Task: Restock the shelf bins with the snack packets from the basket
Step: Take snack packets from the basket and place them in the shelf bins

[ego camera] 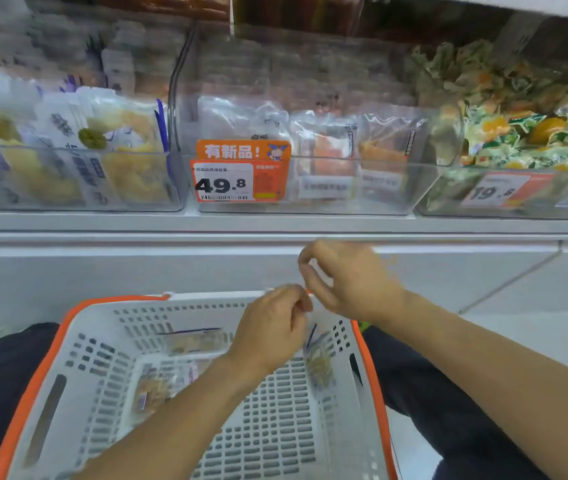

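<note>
We crouch before a white basket (pixel 78 368) with an orange rim, where 3 snack packets (pixel 158 386) lie on its floor. Our left hand (pixel 272 327) hovers over the basket's far wall, fingers curled together; we cannot tell whether they pinch anything. Our right hand (pixel 348 278), just above the basket's far rim, curls thumb and forefinger toward each other around nothing visible. Above the basket, the middle shelf bin (pixel 310 206) carries an orange tag (pixel 241 180) reading "有新品!" and "49.8"; the blurred tag (pixel 497 192) to the right seems to read "19.8".
</note>
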Available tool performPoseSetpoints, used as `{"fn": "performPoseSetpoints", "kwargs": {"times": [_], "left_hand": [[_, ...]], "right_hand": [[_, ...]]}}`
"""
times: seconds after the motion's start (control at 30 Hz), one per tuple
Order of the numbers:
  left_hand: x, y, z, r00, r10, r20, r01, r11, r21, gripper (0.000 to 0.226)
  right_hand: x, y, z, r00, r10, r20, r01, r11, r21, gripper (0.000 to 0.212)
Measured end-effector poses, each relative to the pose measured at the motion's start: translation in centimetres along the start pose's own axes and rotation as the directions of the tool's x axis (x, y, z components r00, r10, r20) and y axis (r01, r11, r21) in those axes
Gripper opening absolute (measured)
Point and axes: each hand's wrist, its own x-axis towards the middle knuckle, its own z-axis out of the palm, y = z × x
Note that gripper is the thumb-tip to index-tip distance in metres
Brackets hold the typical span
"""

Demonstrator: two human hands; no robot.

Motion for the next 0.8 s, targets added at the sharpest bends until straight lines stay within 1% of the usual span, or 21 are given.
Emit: {"fn": "performPoseSetpoints", "kwargs": {"times": [0.03, 0.07, 0.1, 0.13, 0.17, 0.2, 0.23, 0.27, 0.3, 0.33, 0.4, 0.43, 0.47, 0.57, 0.6, 0.63, 0.67, 0.7, 0.73, 0.77, 0.8], "left_hand": [[-1.5, -0.9, 0.9, 0.993, -0.103, 0.053, 0.103, 0.995, -0.007, 0.024], [-3.1, -1.9, 1.7, 0.972, -0.204, 0.113, 0.206, 0.979, -0.006, 0.028], [-4.5, -2.9, 2.5, 0.938, -0.295, 0.179, 0.299, 0.954, 0.009, 0.024], [-6.0, -4.0, 3.4, 0.881, -0.386, 0.271, 0.383, 0.921, 0.067, 0.013], [-7.5, -5.1, 4.1, 0.804, -0.464, 0.372, 0.434, 0.885, 0.167, 0.012], [-8.9, -6.4, 4.9, 0.717, -0.528, 0.455, 0.439, 0.849, 0.294, 0.028], [-10.3, -7.6, 5.4, 0.631, -0.578, 0.517, 0.420, 0.815, 0.399, 0.044], [-11.6, -8.5, 5.6, 0.571, -0.612, 0.548, 0.414, 0.791, 0.451, 0.055], [-12.6, -9.3, 5.8, 0.521, -0.631, 0.575, 0.425, 0.775, 0.467, 0.063], [-13.5, -10.0, 6.1, 0.466, -0.642, 0.609, 0.448, 0.765, 0.463, 0.068], [-15.2, -11.4, 6.8, 0.373, -0.644, 0.668, 0.511, 0.744, 0.431, 0.071], [-15.8, -11.8, 7.1, 0.344, -0.641, 0.686, 0.559, 0.727, 0.399, 0.071], [-16.3, -11.9, 7.4, 0.326, -0.642, 0.694, 0.616, 0.701, 0.359, 0.070], [-17.3, -11.5, 8.4, 0.317, -0.636, 0.704, 0.772, 0.604, 0.199, 0.066], [-17.4, -11.3, 8.7, 0.304, -0.653, 0.694, 0.822, 0.547, 0.155, 0.065], [-17.4, -11.2, 8.9, 0.284, -0.679, 0.677, 0.876, 0.472, 0.105, 0.063], [-17.3, -11.0, 8.8, 0.244, -0.703, 0.668, 0.929, 0.367, 0.047, 0.062], [-17.2, -11.0, 8.6, 0.200, -0.716, 0.669, 0.971, 0.238, -0.036, 0.060], [-16.9, -11.1, 8.1, 0.159, -0.717, 0.679, 0.986, 0.086, -0.141, 0.058], [-16.5, -11.3, 7.3, 0.133, -0.702, 0.699, 0.962, -0.078, -0.261, 0.058], [-16.0, -11.4, 6.4, 0.131, -0.677, 0.724, 0.894, -0.235, -0.381, 0.058]], "right_hand": [[-0.9, -0.6, 2.4, 0.976, 0.052, 0.210, -0.056, 0.998, 0.015, 0.026], [-1.9, -1.1, 5.0, 0.901, 0.125, 0.415, -0.129, 0.991, -0.018, 0.028], [-3.0, -1.3, 7.4, 0.793, 0.199, 0.575, -0.186, 0.979, -0.082, 0.028], [-4.3, -1.5, 9.7, 0.669, 0.263, 0.696, -0.238, 0.962, -0.135, 0.026], [-5.7, -1.7, 11.6, 0.544, 0.318, 0.776, -0.291, 0.939, -0.181, 0.032], [-7.1, -1.8, 13.3, 0.453, 0.370, 0.811, -0.329, 0.915, -0.234, 0.048], [-8.7, -1.8, 14.7, 0.406, 0.424, 0.810, -0.324, 0.895, -0.306, 0.063], [-10.1, -1.9, 15.6, 0.407, 0.476, 0.779, -0.270, 0.878, -0.395, 0.073], [-11.4, -1.8, 16.5, 0.422, 0.514, 0.747, -0.190, 0.856, -0.481, 0.076], [-12.4, -1.7, 17.1, 0.426, 0.533, 0.731, -0.101, 0.831, -0.548, 0.074], [-13.8, -1.8, 18.0, 0.380, 0.542, 0.749, 0.102, 0.781, -0.617, 0.064], [-14.2, -1.9, 18.2, 0.350, 0.540, 0.765, 0.181, 0.763, -0.621, 0.061], [-14.4, -2.1, 18.4, 0.332, 0.538, 0.775, 0.222, 0.754, -0.618, 0.058], [-14.4, -2.9, 18.8, 0.332, 0.541, 0.773, 0.211, 0.756, -0.619, 0.054], [-14.1, -3.1, 18.9, 0.310, 0.548, 0.777, 0.172, 0.771, -0.613, 0.056], [-13.7, -3.4, 19.0, 0.280, 0.558, 0.781, 0.094, 0.794, -0.601, 0.058], [-13.3, -3.5, 19.4, 0.234, 0.563, 0.793, -0.066, 0.823, -0.565, 0.061], [-12.7, -3.6, 19.6, 0.164, 0.550, 0.819, -0.292, 0.820, -0.492, 0.065], [-12.0, -3.9, 19.6, 0.064, 0.510, 0.858, -0.526, 0.748, -0.405, 0.070], [-11.3, -4.3, 19.5, -0.019, 0.440, 0.898, -0.681, 0.651, -0.334, 0.073], [-10.7, -4.7, 19.3, -0.058, 0.385, 0.921, -0.770, 0.570, -0.286, 0.072]]}}
